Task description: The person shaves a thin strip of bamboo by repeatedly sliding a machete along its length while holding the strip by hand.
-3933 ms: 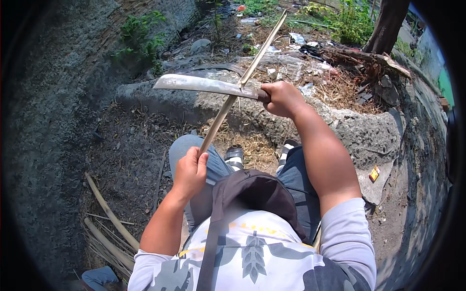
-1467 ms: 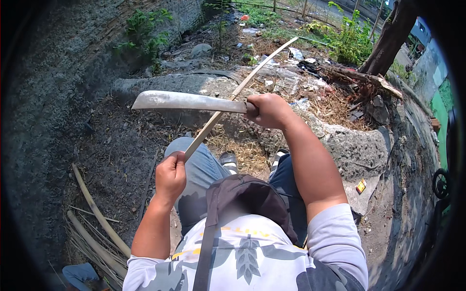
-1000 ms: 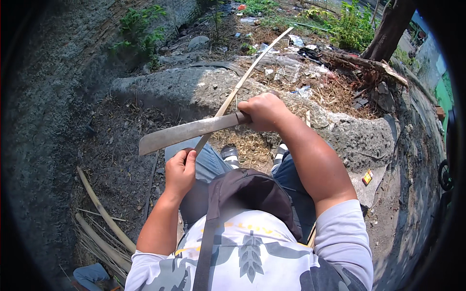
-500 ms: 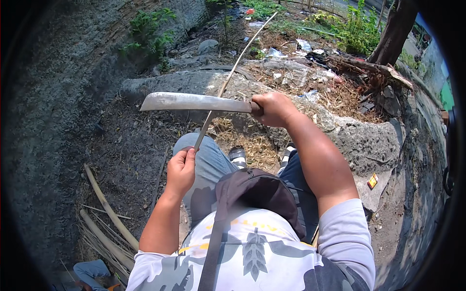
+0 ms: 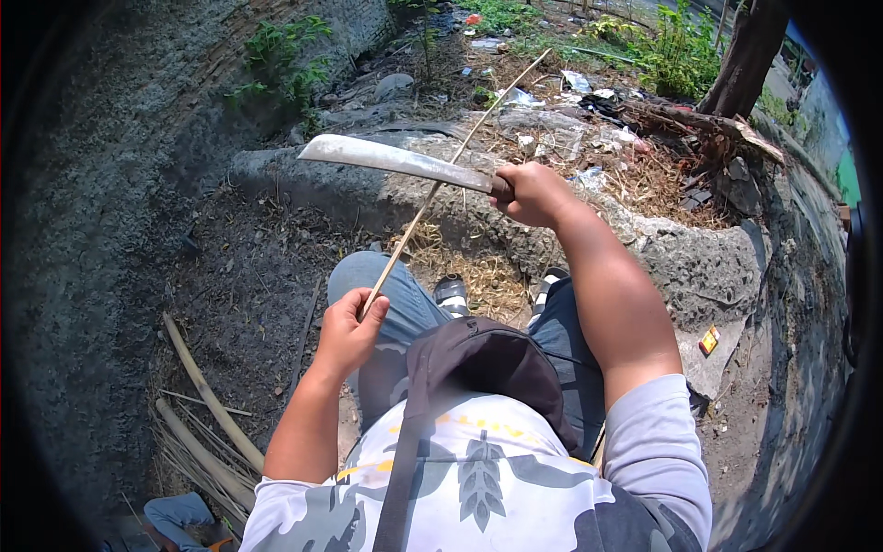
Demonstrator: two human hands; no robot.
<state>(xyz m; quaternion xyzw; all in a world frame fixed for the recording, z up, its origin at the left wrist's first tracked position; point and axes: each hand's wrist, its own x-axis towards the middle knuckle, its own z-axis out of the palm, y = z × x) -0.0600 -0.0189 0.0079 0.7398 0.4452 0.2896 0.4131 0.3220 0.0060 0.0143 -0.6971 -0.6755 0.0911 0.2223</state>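
My left hand (image 5: 352, 328) is closed round the near end of a long, thin wooden strip (image 5: 410, 233), which slants away up and to the right. In my right hand (image 5: 537, 195) is the dark handle of a machete (image 5: 395, 160). Its broad, worn blade points left and lies across the strip around mid-length, over my knees. Whether the blade's edge touches the strip or only overlaps it, I cannot tell. My fingers hide most of the machete's handle.
Bent poles and thin strips (image 5: 210, 405) lie on the ground at lower left, near another person's leg (image 5: 178, 517). A rough wall (image 5: 101, 230) rises on the left. Ahead runs a low stone ledge (image 5: 681, 267) with shavings and litter; a tree trunk (image 5: 747, 64) stands beyond.
The machete has shifted right and its tip has tilted upward. My left hand has moved slightly right and nearer to me, and the strip now leans further right.
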